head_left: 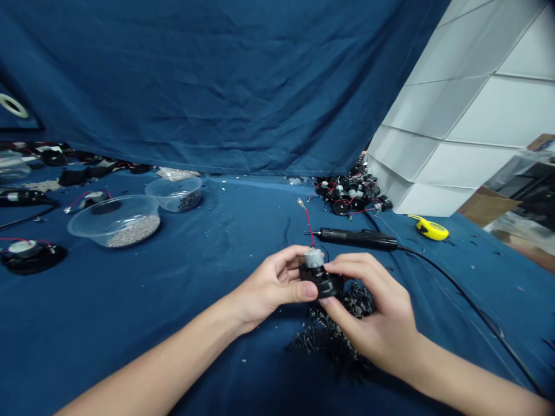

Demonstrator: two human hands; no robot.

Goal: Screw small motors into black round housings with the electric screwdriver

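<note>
Between my two hands is a small motor assembly [321, 280], a grey cylindrical motor on a black plastic housing, with a red wire sticking up from it. My left hand [277, 280] grips its left side, thumb across the front. On the right side, my right hand [375, 303] pinches it between thumb and index finger. Below the hands a heap of small black screw-like parts [332, 335] lies on the blue cloth, partly covered by my right hand. Just beyond the hands lies a black electric screwdriver [358, 237], its tip pointing left and its cord trailing right.
Two clear plastic bowls, one with small silvery parts [134, 230] and one with dark parts [189, 200], stand at left. Another motor assembly [30, 254] sits at far left. A pile of wired motor assemblies [351, 193] lies by white boxes [442, 173]. A yellow tool [432, 230] rests at right.
</note>
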